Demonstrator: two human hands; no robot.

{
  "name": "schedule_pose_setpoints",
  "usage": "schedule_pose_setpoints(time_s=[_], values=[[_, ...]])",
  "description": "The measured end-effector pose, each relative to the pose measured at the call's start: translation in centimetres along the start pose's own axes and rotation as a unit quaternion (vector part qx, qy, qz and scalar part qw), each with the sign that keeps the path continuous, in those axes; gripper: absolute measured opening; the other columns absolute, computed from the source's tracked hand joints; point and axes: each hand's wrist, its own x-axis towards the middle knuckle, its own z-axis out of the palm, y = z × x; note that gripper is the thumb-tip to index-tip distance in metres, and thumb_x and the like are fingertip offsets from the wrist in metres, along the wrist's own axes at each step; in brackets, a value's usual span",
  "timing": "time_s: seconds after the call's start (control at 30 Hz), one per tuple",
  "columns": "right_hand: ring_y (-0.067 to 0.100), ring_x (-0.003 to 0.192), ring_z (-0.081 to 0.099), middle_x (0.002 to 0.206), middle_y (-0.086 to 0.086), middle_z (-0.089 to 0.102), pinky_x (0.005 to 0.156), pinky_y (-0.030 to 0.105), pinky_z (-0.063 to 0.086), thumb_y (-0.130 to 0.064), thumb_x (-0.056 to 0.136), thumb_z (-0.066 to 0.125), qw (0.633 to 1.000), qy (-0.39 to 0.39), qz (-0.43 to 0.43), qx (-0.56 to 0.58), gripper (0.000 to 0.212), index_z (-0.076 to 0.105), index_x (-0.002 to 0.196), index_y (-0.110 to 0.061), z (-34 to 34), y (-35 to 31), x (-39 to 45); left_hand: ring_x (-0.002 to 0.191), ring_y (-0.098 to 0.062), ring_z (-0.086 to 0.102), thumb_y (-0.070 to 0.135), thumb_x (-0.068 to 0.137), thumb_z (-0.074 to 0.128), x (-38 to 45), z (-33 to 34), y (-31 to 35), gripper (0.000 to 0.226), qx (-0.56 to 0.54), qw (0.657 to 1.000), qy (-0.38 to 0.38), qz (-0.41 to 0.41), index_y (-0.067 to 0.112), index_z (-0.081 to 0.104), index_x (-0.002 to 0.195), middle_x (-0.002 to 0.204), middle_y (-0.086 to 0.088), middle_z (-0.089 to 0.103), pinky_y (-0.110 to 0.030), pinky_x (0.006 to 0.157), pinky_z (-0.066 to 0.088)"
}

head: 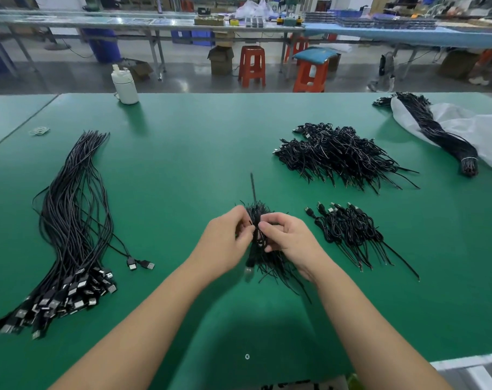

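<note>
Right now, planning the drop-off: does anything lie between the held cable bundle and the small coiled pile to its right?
Nothing visible. The left hand and right hand grip the cable bundle; only bare green table separates it from the small pile.

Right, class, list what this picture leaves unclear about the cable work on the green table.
- Head view: the left hand and right hand cover the middle of the cable bundle; any tie there is hidden.
- Head view: the long cable pile runs off the left edge, cutting off its nearest plugs.
- Head view: the white bag is cut by the right edge.
- Head view: the print at the bottom edge is cut off and unreadable.
</note>
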Motion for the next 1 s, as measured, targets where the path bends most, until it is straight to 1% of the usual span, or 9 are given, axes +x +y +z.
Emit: schedule_pose_setpoints(time_s=[0.13,0.2,0.27,0.4,0.47,0.57,0.7,0.87,1.0], values=[[0.019,0.066,0.063,0.077,0.016,0.068,0.051,0.023,0.05,-0.011,0.095,0.062,1.0,0.006,0.007,0.027,0.012,0.059,0.106,-0.01,0.3,0.2,-0.1,0.073,-0.027,0.053,0.013,0.089,0.058,-0.4,-0.1,0.2,0.004,0.235,0.945,0.032,0.226,0.015,0.055,0.088,0.078,-0.003,0.056,-0.038,0.063,0.045],[0.018,0.07,0.066,0.078,0.014,0.069,0.057,0.025,0.053,-0.012,0.097,0.061,0.999,-0.011,0.006,0.039,0.006,0.064,0.101,-0.011,0.1,0.1,-0.2,0.072,-0.027,0.052,0.014,0.088,0.051,-0.4,-0.3,0.0,0.008,0.267,0.925,0.029,0.268,0.013,0.059,0.091,0.077,-0.003,0.056,-0.038,0.061,0.046],[0.017,0.077,0.069,0.084,0.01,0.072,0.066,0.027,0.056,-0.009,0.099,0.055,0.997,-0.034,0.013,0.071,0.016,0.07,0.1,-0.013,-0.3,0.2,-0.3,0.076,-0.026,0.053,0.017,0.091,0.05,-0.4,-0.4,-0.3,0.008,0.228,0.945,0.019,0.235,0.013,0.057,0.091,0.081,-0.003,0.056,-0.038,0.065,0.047],[0.021,0.093,0.066,0.1,0.014,0.071,0.09,0.032,0.057,0.007,0.094,0.054,0.989,-0.099,0.013,0.107,0.031,0.07,0.113,-0.011,-0.7,0.3,-0.5,0.072,-0.012,0.053,0.016,0.092,0.059,-0.2,-0.3,-1.0,0.009,0.011,0.999,0.01,0.041,0.019,0.055,0.085,0.077,0.006,0.059,-0.027,0.067,0.044],[0.014,0.084,0.063,0.091,0.007,0.07,0.084,0.025,0.055,0.008,0.087,0.062,0.997,-0.071,-0.028,0.028,0.034,0.074,0.108,-0.016,-0.6,0.2,-0.6,0.06,-0.006,0.047,0.015,0.092,0.062,0.2,-0.3,-1.0,0.013,-0.057,0.998,-0.009,-0.019,0.02,0.056,0.081,0.071,0.006,0.059,-0.019,0.059,0.04],[0.008,0.076,0.058,0.088,-0.005,0.072,0.078,0.022,0.049,-0.003,0.086,0.071,0.996,-0.038,-0.072,-0.035,0.023,0.077,0.095,-0.023,-0.4,-0.3,-0.6,0.061,-0.011,0.047,0.014,0.093,0.06,0.4,-0.2,-1.0,0.013,-0.14,0.986,-0.057,-0.063,0.017,0.055,0.081,0.07,-0.001,0.06,-0.026,0.06,0.04],[0.0,0.068,0.064,0.077,-0.007,0.074,0.071,0.02,0.05,-0.011,0.092,0.068,0.999,0.002,-0.049,-0.012,0.011,0.07,0.099,-0.019,0.0,-0.2,-0.4,0.063,-0.008,0.048,0.019,0.094,0.059,0.0,-0.2,-0.8,0.013,-0.057,0.998,-0.026,0.012,0.021,0.053,0.083,0.069,0.011,0.057,-0.018,0.06,0.038],[0.017,0.058,0.063,0.07,0.014,0.07,0.058,0.027,0.05,-0.013,0.098,0.06,0.999,0.002,-0.021,0.024,0.011,0.057,0.107,-0.008,0.3,0.1,-0.6,0.077,-0.019,0.048,0.013,0.093,0.052,-0.5,-0.1,-0.3,0.009,0.112,0.974,-0.017,0.197,0.016,0.05,0.085,0.08,0.003,0.055,-0.032,0.072,0.038],[0.014,0.069,0.064,0.078,0.01,0.071,0.068,0.025,0.053,-0.004,0.1,0.053,0.998,-0.032,-0.031,0.053,0.013,0.065,0.104,-0.006,0.0,0.2,-0.8,0.071,-0.01,0.047,0.014,0.093,0.056,-0.9,0.1,-0.5,0.013,0.018,0.992,0.005,0.124,0.02,0.05,0.083,0.076,0.008,0.056,-0.026,0.069,0.041]])
